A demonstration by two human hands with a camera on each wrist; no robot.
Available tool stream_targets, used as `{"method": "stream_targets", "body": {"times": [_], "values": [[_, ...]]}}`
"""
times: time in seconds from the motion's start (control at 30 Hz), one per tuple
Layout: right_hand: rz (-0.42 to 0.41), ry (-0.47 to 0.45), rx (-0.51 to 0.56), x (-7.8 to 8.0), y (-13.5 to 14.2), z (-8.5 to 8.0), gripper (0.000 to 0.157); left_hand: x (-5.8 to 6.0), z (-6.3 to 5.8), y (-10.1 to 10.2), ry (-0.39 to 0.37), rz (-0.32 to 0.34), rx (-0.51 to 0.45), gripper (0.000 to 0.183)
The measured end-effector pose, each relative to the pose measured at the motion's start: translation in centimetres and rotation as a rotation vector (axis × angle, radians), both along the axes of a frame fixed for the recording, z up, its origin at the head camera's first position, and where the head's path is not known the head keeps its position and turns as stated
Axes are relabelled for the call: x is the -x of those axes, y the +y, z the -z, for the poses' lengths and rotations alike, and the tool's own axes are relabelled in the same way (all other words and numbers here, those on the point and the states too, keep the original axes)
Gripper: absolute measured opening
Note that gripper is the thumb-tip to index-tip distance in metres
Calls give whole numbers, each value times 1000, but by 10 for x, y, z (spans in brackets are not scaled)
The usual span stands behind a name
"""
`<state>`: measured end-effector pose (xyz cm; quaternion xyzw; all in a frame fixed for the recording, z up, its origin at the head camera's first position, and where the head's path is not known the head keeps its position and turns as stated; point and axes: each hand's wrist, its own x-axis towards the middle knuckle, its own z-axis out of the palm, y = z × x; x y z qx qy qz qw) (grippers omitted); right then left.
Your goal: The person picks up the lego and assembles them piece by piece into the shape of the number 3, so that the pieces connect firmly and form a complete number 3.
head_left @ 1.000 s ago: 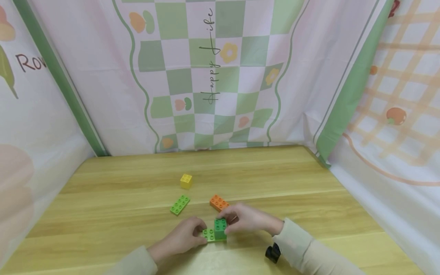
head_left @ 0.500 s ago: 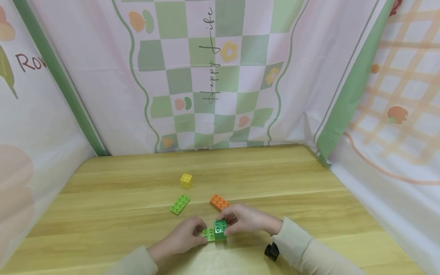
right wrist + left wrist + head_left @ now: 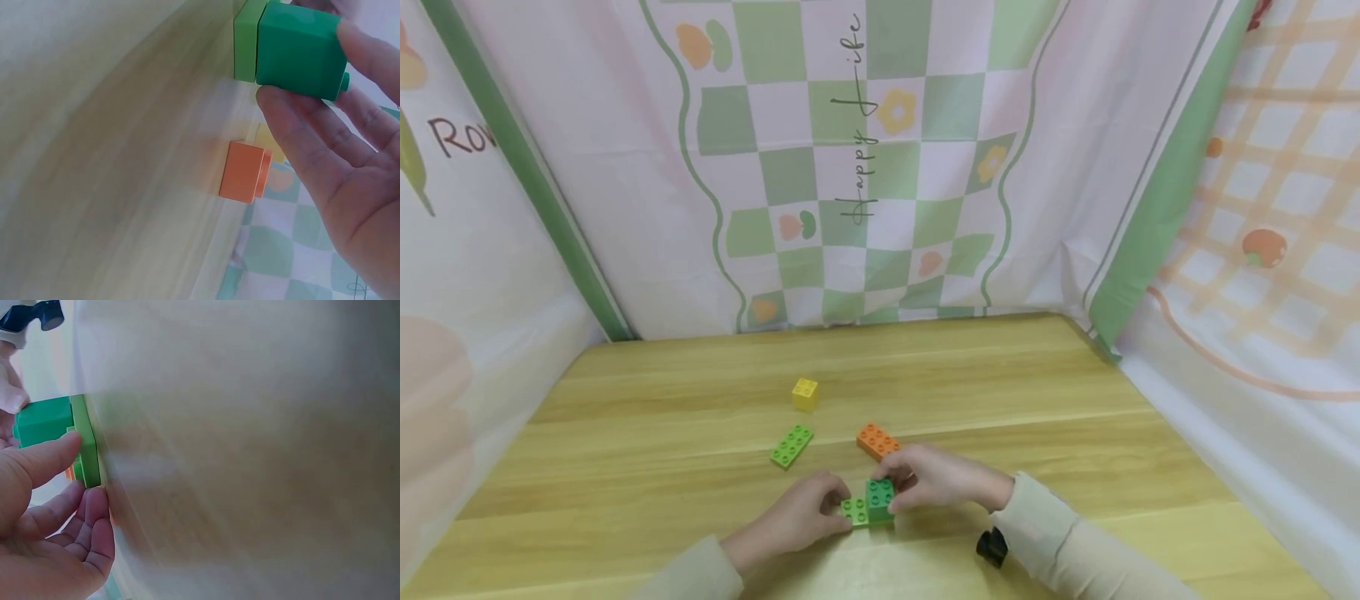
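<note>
A dark green brick (image 3: 880,494) sits on the right half of a flat light green brick (image 3: 853,512) near the front of the table. My left hand (image 3: 801,514) pinches the light green brick at its left end, thumb on the near side, as the left wrist view also shows. From the right, my right hand (image 3: 936,479) grips the dark green brick (image 3: 300,50) between thumb and fingers. The light green brick's left studs are bare, and its underside faces the table top.
An orange brick (image 3: 877,441) lies just beyond my right fingers. Farther left lie another flat light green brick (image 3: 792,447) and a small yellow brick (image 3: 805,394). A black object (image 3: 992,547) is at my right wrist. Printed curtains (image 3: 865,167) surround the wooden table (image 3: 685,392).
</note>
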<state>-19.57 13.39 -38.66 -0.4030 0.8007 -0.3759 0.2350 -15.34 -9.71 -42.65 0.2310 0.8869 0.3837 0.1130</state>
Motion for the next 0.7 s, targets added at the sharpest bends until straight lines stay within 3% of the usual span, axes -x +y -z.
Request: {"method": "stream_targets", "body": {"times": [0.5,0.7], "values": [[-20,-42,0,5,3,2,35,1,1,0,-8,0,6,28],[33,-60,52,13,7,-4,43,1,1,-1,-5,-2,6,29]]}}
